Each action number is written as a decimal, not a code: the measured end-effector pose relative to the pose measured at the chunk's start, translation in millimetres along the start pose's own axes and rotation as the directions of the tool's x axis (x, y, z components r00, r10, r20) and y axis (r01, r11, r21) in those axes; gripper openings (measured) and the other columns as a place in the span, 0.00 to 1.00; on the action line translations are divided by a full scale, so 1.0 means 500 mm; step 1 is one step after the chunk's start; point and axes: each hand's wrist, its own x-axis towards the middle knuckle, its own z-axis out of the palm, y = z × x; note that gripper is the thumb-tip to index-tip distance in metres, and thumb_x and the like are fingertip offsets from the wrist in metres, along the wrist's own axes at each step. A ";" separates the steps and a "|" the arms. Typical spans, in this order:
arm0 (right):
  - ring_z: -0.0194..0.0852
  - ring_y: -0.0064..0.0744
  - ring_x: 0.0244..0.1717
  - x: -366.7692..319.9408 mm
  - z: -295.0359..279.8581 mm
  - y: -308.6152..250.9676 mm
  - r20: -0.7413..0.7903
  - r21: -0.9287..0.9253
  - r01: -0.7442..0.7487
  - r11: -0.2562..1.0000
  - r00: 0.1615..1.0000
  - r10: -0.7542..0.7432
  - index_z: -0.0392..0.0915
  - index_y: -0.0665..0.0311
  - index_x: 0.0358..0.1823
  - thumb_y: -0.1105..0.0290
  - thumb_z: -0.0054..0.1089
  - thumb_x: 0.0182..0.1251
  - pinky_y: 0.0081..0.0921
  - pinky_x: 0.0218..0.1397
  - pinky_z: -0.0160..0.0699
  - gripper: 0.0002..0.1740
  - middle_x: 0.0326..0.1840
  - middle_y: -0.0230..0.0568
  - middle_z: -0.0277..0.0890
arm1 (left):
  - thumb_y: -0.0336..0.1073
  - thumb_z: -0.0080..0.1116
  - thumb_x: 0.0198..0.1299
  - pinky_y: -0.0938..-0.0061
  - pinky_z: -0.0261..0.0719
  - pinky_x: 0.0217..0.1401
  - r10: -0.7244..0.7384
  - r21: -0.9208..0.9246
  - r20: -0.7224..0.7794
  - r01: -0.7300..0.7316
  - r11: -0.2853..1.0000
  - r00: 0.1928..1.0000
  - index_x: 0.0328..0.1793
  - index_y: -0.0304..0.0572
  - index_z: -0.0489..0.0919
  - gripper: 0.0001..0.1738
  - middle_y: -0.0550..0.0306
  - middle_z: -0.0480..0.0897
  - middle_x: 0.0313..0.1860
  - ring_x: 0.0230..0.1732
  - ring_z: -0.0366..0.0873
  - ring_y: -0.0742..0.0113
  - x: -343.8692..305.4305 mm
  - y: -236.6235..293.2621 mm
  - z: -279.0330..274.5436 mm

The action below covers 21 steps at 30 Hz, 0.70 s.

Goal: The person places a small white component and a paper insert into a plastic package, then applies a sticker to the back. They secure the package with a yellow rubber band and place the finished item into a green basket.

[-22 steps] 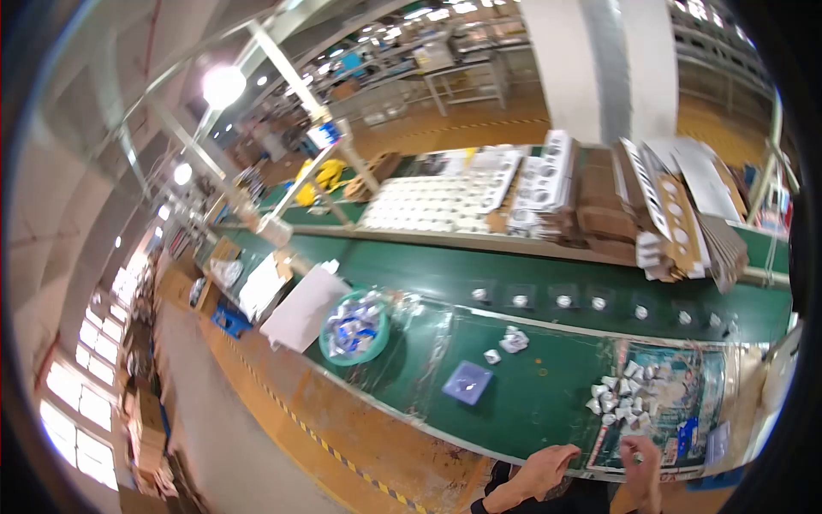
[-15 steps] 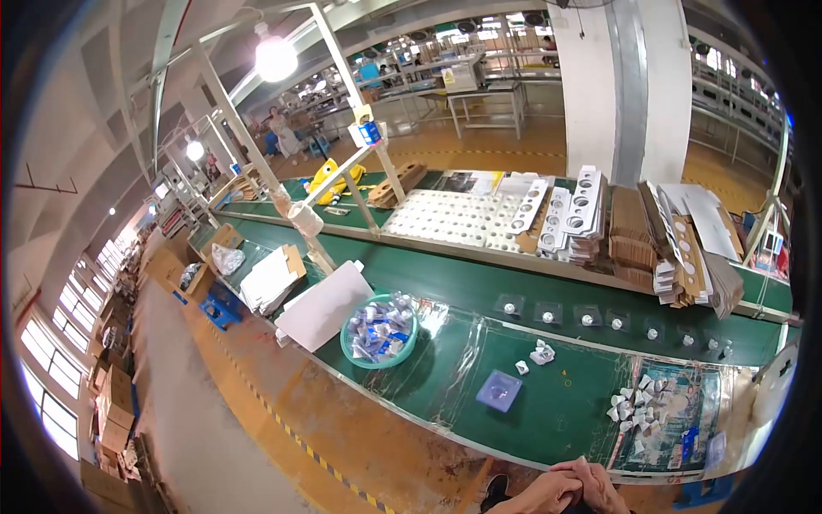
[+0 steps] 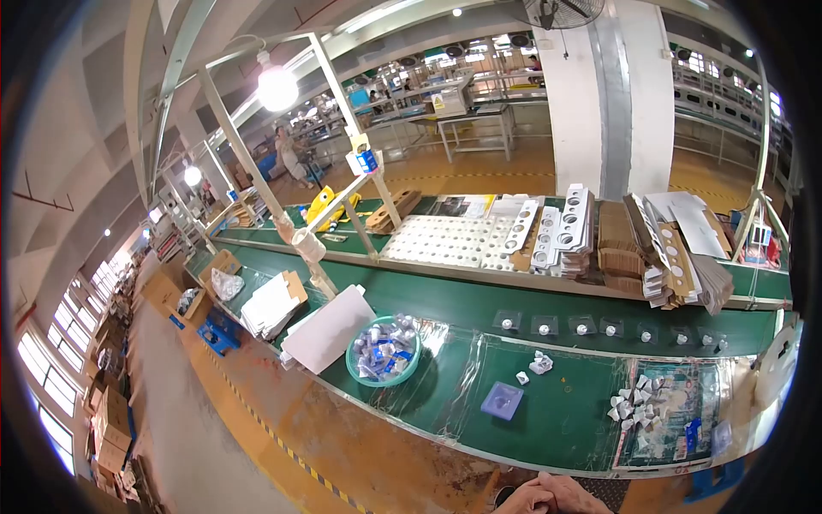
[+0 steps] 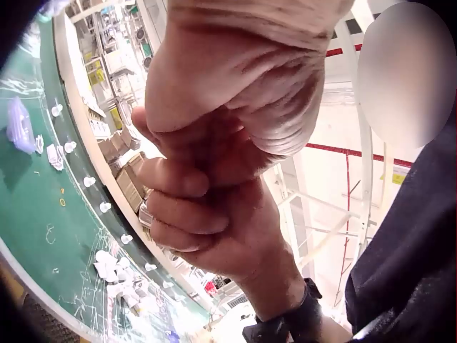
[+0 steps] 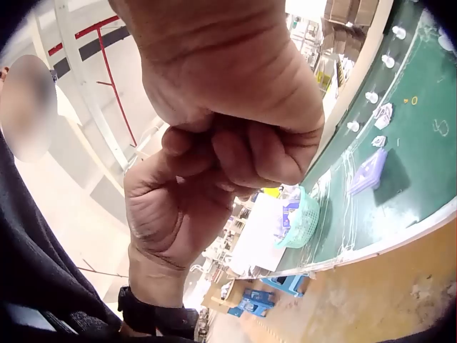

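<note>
In the head view, your left hand (image 3: 527, 499) and right hand (image 3: 575, 494) are clasped together at the bottom edge, in front of the counter (image 3: 548, 428). Beyond them, on the counter's right part, lies a pile of white pieces (image 3: 635, 404), with a blue packet (image 3: 692, 434) near it. A purple tray (image 3: 502, 400) sits farther left, and a green basket (image 3: 377, 383) full of packets stands left of that.

In the left wrist view, your right hand's fingers curl in against your left hand; a black wristband (image 4: 307, 313) circles your right wrist.

In the right wrist view, your right hand is folded closed, touching your left, whose fingers are bent and partly hidden. You can't tell whether anything lies between the palms.
</note>
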 end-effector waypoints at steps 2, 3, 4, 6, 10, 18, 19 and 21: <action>0.57 0.42 0.83 -0.009 -0.006 0.014 -0.032 0.003 0.015 1.000 0.999 -0.015 0.55 0.67 0.83 0.72 0.38 0.82 0.37 0.84 0.56 0.30 0.84 0.48 0.58 | 0.27 0.56 0.45 0.53 0.78 0.57 0.011 -0.077 0.022 -0.009 0.997 1.000 0.27 0.36 0.80 0.04 0.43 0.83 0.30 0.42 0.82 0.42 0.016 0.002 0.009; 0.57 0.43 0.83 -0.015 -0.009 0.022 -0.045 0.005 0.015 1.000 0.999 -0.015 0.55 0.68 0.83 0.72 0.38 0.81 0.37 0.84 0.56 0.30 0.83 0.48 0.59 | 0.27 0.56 0.46 0.52 0.77 0.58 -0.012 -0.084 0.046 0.016 0.996 0.999 0.28 0.36 0.80 0.04 0.42 0.83 0.30 0.42 0.82 0.41 0.025 -0.002 0.019; 0.58 0.43 0.82 -0.019 -0.014 0.029 -0.054 0.009 0.012 1.000 0.998 -0.011 0.55 0.68 0.83 0.72 0.38 0.81 0.37 0.84 0.57 0.30 0.83 0.49 0.59 | 0.27 0.56 0.46 0.51 0.77 0.59 -0.037 -0.089 0.070 0.043 0.995 0.997 0.28 0.36 0.81 0.04 0.42 0.83 0.30 0.42 0.82 0.41 0.029 -0.011 0.030; 0.59 0.45 0.82 -0.030 -0.025 0.044 -0.060 0.006 -0.012 1.000 0.998 0.012 0.55 0.68 0.82 0.73 0.39 0.81 0.38 0.83 0.58 0.31 0.82 0.50 0.61 | 0.27 0.56 0.46 0.51 0.76 0.61 -0.026 -0.069 0.111 0.034 0.997 0.994 0.29 0.36 0.81 0.05 0.41 0.83 0.31 0.43 0.82 0.41 0.047 -0.012 0.040; 0.62 0.47 0.80 -0.041 -0.046 0.069 -0.050 -0.074 -0.105 0.992 0.994 0.102 0.55 0.70 0.82 0.75 0.40 0.80 0.38 0.82 0.60 0.31 0.80 0.53 0.63 | 0.27 0.56 0.48 0.52 0.78 0.59 0.030 0.042 0.158 -0.037 0.998 0.987 0.32 0.36 0.83 0.07 0.41 0.85 0.33 0.43 0.82 0.39 0.090 0.001 0.040; 0.73 0.55 0.66 -0.056 -0.075 0.125 -0.329 0.213 0.298 0.930 0.919 -0.219 0.59 0.69 0.81 0.81 0.47 0.76 0.41 0.72 0.71 0.32 0.68 0.58 0.73 | 0.24 0.55 0.60 0.59 0.83 0.46 -0.143 0.056 0.073 0.139 0.989 0.987 0.45 0.40 0.87 0.12 0.43 0.87 0.40 0.44 0.86 0.44 0.141 0.068 0.012; 0.76 0.54 0.63 -0.049 -0.067 0.144 -0.400 0.160 0.356 0.921 0.876 -0.270 0.61 0.69 0.79 0.80 0.47 0.77 0.40 0.68 0.75 0.30 0.64 0.58 0.76 | 0.24 0.55 0.61 0.59 0.83 0.46 -0.167 0.041 0.051 0.165 0.985 0.985 0.48 0.41 0.87 0.13 0.43 0.87 0.41 0.43 0.86 0.44 0.146 0.078 0.005; 0.81 0.50 0.53 -0.026 -0.069 0.171 -0.434 0.267 0.356 0.895 0.874 -0.219 0.65 0.70 0.76 0.77 0.46 0.80 0.37 0.58 0.80 0.25 0.55 0.55 0.82 | 0.23 0.54 0.64 0.60 0.83 0.47 -0.218 0.011 0.010 0.218 0.976 0.976 0.54 0.43 0.86 0.16 0.43 0.87 0.43 0.43 0.86 0.45 0.184 0.140 -0.037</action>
